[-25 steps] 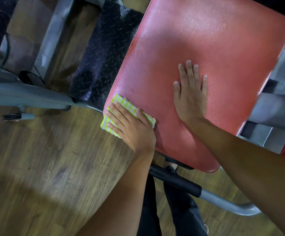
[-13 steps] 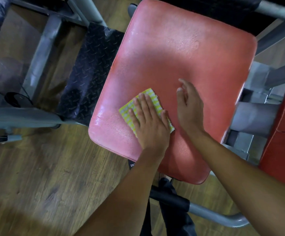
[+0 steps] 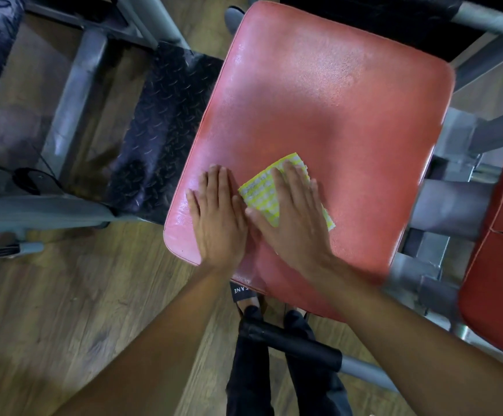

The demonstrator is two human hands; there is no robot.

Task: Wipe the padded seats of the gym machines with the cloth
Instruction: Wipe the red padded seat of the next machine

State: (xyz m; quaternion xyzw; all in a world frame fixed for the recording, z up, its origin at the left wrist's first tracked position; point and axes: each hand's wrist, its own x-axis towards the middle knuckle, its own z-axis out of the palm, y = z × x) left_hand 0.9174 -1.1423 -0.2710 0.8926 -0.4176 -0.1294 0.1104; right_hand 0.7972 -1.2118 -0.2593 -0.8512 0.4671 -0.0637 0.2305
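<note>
Hands are laid flat, fingers straight, at lower centre: left hand [image 3: 218, 223] on the bare seat [image 3: 334, 115], right hand [image 3: 295, 226] pressing the cloth [image 3: 259, 193]. Even pressure and overlapping strokes toward the upper edge are advised.

1. Padded seat [image 3: 334, 115]: salmon red, glossy.
2. Cloth [image 3: 263, 190]: yellow-and-white check.
3. Footplate [image 3: 160, 124]: black, diamond-tread pattern.
4. Floor [image 3: 64, 310]: brown wood grain.
5. Machine frame [image 3: 73, 100]: grey.
</note>
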